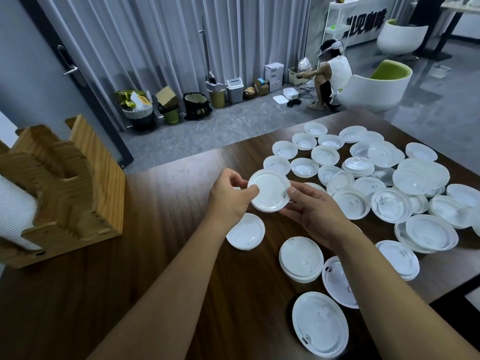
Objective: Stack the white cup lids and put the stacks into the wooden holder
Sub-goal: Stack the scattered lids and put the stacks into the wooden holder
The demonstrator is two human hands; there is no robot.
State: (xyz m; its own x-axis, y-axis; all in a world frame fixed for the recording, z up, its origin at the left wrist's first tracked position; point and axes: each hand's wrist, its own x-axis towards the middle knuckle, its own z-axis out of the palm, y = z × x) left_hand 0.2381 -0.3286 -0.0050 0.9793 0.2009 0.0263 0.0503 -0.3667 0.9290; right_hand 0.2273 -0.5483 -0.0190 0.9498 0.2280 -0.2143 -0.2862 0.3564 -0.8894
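Two bare hands hold one white lid (269, 191) above a dark wood-grain table (161, 229), near its middle. The lid is round, thin, glossy plastic, with a raised rim and a shallow flat centre, tilted slightly toward the camera. The left hand (230, 196) pinches its left edge, thumb lying across the face and fingers curled behind. The right hand (315, 213) pinches the right edge between thumb and fingers.

Many more loose lids (389, 183) cover the right half of the table, some facing up, some upside down like shallow dishes, several overlapping or nested in low piles. They come in at least two sizes. Four lie nearer the camera, below the hands; one of them (320, 324) shows a small dark sip hole at its rim.

At the left edge of the table stands the holder (78, 183), a blocky piece of pale, striped wood with curved cut-outs. A stack of ribbed white paper cups (15, 211) lies on its side in its left slot.

Beyond the table are grey curtains, bins on a grey floor, and a crouching person (330, 74).
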